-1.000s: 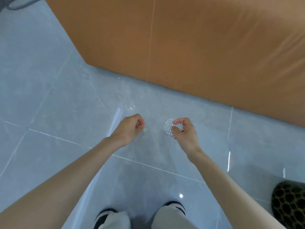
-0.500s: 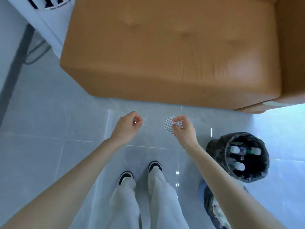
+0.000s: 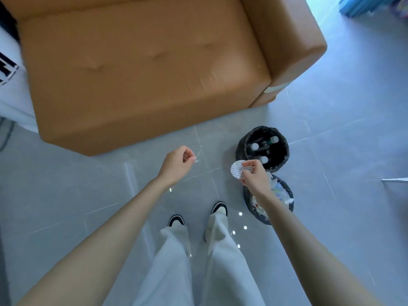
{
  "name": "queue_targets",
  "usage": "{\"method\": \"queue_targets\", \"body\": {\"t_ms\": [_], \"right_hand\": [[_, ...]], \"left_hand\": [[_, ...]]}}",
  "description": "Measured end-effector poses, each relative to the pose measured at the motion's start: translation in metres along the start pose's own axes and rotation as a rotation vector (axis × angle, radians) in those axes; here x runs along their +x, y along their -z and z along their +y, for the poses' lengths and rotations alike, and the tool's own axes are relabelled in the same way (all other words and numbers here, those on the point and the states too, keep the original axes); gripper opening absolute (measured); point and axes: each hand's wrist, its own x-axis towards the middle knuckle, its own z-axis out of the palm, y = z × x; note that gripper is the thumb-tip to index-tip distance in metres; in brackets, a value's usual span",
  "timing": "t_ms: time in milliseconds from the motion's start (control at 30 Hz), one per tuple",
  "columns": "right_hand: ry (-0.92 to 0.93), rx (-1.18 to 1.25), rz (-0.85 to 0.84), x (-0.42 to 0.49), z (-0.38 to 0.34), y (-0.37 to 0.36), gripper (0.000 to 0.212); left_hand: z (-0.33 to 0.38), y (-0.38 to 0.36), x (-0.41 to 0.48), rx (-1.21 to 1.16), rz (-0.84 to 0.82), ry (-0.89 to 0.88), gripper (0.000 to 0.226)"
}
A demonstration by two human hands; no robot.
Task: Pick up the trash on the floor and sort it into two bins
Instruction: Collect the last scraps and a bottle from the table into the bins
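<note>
Standing view, looking straight down. The left hand (image 3: 176, 164) is out in front, fingers curled together, thumb and forefinger pinching a thin clear sliver (image 3: 198, 153). It's see-through and tiny, so I honestly can't tell what it's made of. It sticks out past the fingertips toward the sofa, up above the floor (image 3: 66, 195).

The right hand (image 3: 254, 177) has its fingers clamped on a round disc (image 3: 235, 171), white with a fine printed pattern. Thumb and fingertips grip its right edge, and the rest of the disc pokes out to the left. In the picture the disc sits right by the gap between the two bins, next to the rim of the far one.

Both bins are black-lined, on the grey tile floor to the person's right, and they stand touching or very nearly so. The far bin (image 3: 240, 151) has bottles (image 3: 254, 146) in it, white caps up. The near bin (image 3: 250, 206) is partly hidden behind the right wrist and holds scrunched-up paper and mixed bits.

Behind all that there's a tan sofa (image 3: 143, 74) taking up the top of the view. At the bottom are pale trousers (image 3: 176, 261) and black-and-white shoes (image 3: 176, 219), toes pointing at the sofa.
</note>
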Motion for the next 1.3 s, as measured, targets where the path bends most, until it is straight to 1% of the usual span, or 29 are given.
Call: {"method": "queue_targets", "body": {"t_ms": [167, 267, 433, 567, 733, 900, 1033, 1133, 1200, 1267, 1300], "right_hand": [[-0.158, 0.083, 0.086, -0.006, 0.063, 0.053, 0.025], [-0.237, 0.116, 0.106, -0.004, 0.101, 0.079, 0.026], [-0.313, 0.084, 0.124, 0.016, 0.172, 0.119, 0.029], [-0.345, 0.014, 0.05, 0.043, 0.233, 0.149, 0.029], [-0.345, -0.028, -0.023, 0.091, 0.297, 0.175, 0.038], [-0.368, 0.008, -0.046, 0.143, 0.348, 0.174, 0.044], [-0.365, 0.069, -0.059, 0.18, 0.385, 0.154, 0.044], [-0.357, 0.09, -0.052, 0.206, 0.41, 0.132, 0.042], [-0.35, 0.095, -0.064, 0.217, 0.421, 0.123, 0.042], [-0.361, 0.101, -0.054, 0.224, 0.43, 0.115, 0.04], [-0.365, 0.096, -0.022, 0.227, 0.434, 0.112, 0.037]], "left_hand": [[0.032, -0.066, 0.0, 0.079, -0.137, -0.036, 0.005], [0.045, -0.111, 0.004, 0.102, -0.195, -0.049, 0.008], [0.062, -0.198, 0.016, 0.122, -0.232, -0.008, 0.008], [0.061, -0.275, 0.023, 0.139, -0.252, 0.063, 0.006], [0.043, -0.362, 0.033, 0.117, -0.23, 0.159, 0.004], [0.019, -0.436, 0.056, 0.072, -0.177, 0.223, 0.003], [-0.005, -0.486, 0.082, -0.017, -0.14, 0.287, 0.002], [-0.028, -0.519, 0.105, -0.003, -0.129, 0.294, 0.001], [-0.041, -0.535, 0.118, 0.007, -0.129, 0.291, 0.007], [-0.054, -0.546, 0.127, 0.066, -0.187, 0.274, 0.017], [-0.061, -0.551, 0.129, 0.105, -0.213, 0.254, 0.021]]}}
